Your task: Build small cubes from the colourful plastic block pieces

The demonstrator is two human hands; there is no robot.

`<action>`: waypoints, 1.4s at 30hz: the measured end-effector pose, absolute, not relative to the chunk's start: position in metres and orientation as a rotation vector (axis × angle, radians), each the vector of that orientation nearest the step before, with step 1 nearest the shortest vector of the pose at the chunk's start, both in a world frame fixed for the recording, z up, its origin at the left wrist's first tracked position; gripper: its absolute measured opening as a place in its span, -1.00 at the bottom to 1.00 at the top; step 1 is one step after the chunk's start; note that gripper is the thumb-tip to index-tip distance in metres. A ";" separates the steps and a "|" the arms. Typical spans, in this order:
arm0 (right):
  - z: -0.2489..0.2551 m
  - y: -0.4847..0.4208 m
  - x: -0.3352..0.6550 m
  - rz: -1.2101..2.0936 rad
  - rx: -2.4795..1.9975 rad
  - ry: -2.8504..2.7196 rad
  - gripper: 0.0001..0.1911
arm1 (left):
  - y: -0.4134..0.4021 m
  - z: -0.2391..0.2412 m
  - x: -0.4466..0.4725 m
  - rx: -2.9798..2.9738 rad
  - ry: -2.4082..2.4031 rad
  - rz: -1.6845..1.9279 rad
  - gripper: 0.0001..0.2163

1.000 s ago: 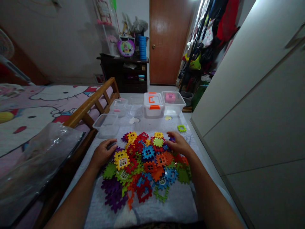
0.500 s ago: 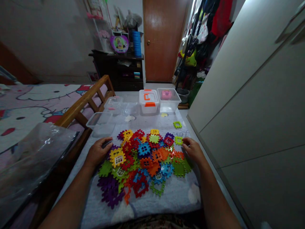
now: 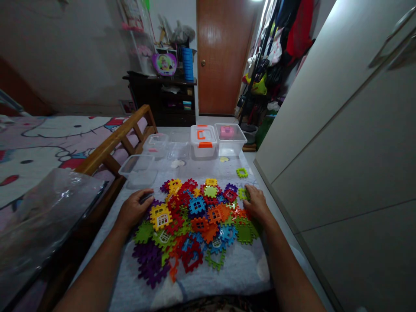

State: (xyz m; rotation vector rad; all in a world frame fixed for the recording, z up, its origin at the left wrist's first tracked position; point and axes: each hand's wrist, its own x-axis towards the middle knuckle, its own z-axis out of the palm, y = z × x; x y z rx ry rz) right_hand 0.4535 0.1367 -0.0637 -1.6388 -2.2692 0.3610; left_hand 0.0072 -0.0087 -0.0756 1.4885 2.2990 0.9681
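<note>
A heap of colourful interlocking plastic tiles (image 3: 196,205) with toothed edges, some with window grilles, lies between my hands on the cloth-covered table (image 3: 240,268). My left hand (image 3: 135,209) rests at the heap's left edge, thumb and fingers apart, beside a yellow window tile (image 3: 160,216). At the right edge, my right hand (image 3: 256,203) is palm down with its fingers over part of a small lime-green frame tile (image 3: 242,193); no grip on it shows. Another lime-green frame tile (image 3: 242,173) lies farther back, apart from the heap.
Behind the heap stand clear plastic boxes (image 3: 138,171), a lidded box with orange clips (image 3: 203,141) and an open box (image 3: 230,141) with a pink item. A wooden bed rail (image 3: 113,138) borders the left; a pale cabinet (image 3: 351,164) stands on the right.
My right hand has shifted a little left, so its fingers now cover part of the lime-green frame tile. My left hand stays in place. The view has tilted slightly.
</note>
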 end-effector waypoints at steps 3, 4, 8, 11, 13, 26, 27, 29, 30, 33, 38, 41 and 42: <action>-0.065 0.139 0.455 0.373 -1.645 -2.267 -0.40 | -0.009 -0.076 0.007 1.496 2.297 0.969 -0.54; -0.064 0.140 0.456 0.373 -1.639 -2.268 -0.40 | -0.009 -0.077 0.007 1.498 2.298 0.971 -0.54; -0.059 0.141 0.458 0.377 -1.657 -2.284 -0.42 | -0.009 -0.077 0.006 1.492 2.305 0.951 -0.52; -0.056 0.139 0.459 0.339 -1.708 -2.271 -0.44 | -0.009 -0.076 0.006 1.479 2.299 0.943 -0.51; -0.056 0.137 0.458 0.304 -1.742 -2.260 -0.44 | -0.009 -0.075 0.006 1.481 2.298 0.943 -0.51; -0.053 0.135 0.442 0.396 -1.437 -2.334 -0.56 | -0.009 -0.079 0.006 1.494 2.313 0.982 -0.54; -0.052 0.135 0.439 0.467 -1.349 -2.395 -0.55 | -0.009 -0.079 0.006 1.497 2.311 0.984 -0.54; -0.048 0.135 0.432 0.581 -1.234 -2.475 -0.46 | -0.010 -0.080 0.005 1.502 2.307 0.990 -0.54; -0.047 0.135 0.429 0.621 -1.203 -2.491 -0.43 | -0.010 -0.080 0.005 1.503 2.303 0.992 -0.54; -0.043 0.133 0.422 0.720 -1.117 -2.505 -0.43 | -0.009 -0.081 0.004 1.497 2.288 0.995 -0.54; -0.046 0.137 0.432 0.644 -1.218 -2.363 -0.50 | -0.009 -0.082 0.004 1.483 2.279 0.997 -0.53; -0.051 0.141 0.444 0.400 -1.509 -2.246 -0.49 | -0.009 -0.080 0.004 1.479 2.269 0.993 -0.52; -0.052 0.142 0.447 0.339 -1.595 -2.226 -0.48 | -0.009 -0.080 0.005 1.477 2.269 0.990 -0.52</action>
